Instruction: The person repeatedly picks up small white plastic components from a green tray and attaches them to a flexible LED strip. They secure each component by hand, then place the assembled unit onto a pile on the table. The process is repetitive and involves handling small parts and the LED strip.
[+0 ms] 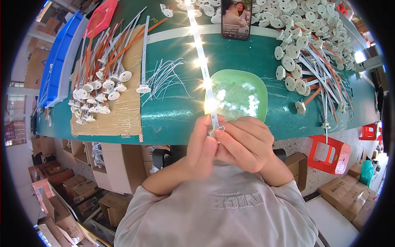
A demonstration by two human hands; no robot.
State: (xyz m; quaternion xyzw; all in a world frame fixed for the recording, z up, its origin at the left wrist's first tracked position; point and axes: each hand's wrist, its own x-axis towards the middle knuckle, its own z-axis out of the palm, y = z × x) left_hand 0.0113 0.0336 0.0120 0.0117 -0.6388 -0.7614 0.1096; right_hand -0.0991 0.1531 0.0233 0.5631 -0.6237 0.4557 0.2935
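Note:
A lit white LED strip runs from the far edge down to my hands, its bulbs glaring. My left hand is closed around the lower end of the strip. Against it, my right hand is pinched with its fingertips at the strip's end. A small pale loop shows at those fingertips; whether it is wire or clear plastic I cannot tell, and what the fingers grip is mostly hidden. Just beyond my hands sits a light green bowl with many small clear, shiny pieces inside.
On the green table, thin white ties lie left of the bowl. Strips with round white bases rest on cardboard; more bases pile up right. A phone stands behind. A red stool is at right.

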